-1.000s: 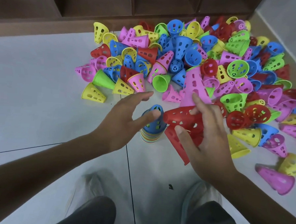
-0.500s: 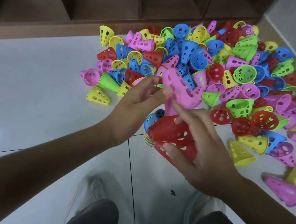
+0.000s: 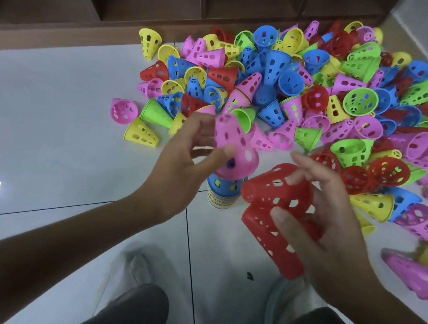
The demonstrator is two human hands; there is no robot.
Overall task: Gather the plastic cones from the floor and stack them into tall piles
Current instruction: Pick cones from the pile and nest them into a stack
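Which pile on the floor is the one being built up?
Start at the big heap of loose cones by the wooden unit. On bare floor tile just in front, between the hands, stands the stack: upright, blue-topped, striped with many nested rims, unlike the scattered singles.

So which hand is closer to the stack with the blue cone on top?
Left. The left hand holds a pink cone right above the stack. The right hand is off to its right, holding red cones.

Pink cone (image 3: 230,140), 2 red cones (image 3: 277,204), rainbow-striped stack (image 3: 222,202)
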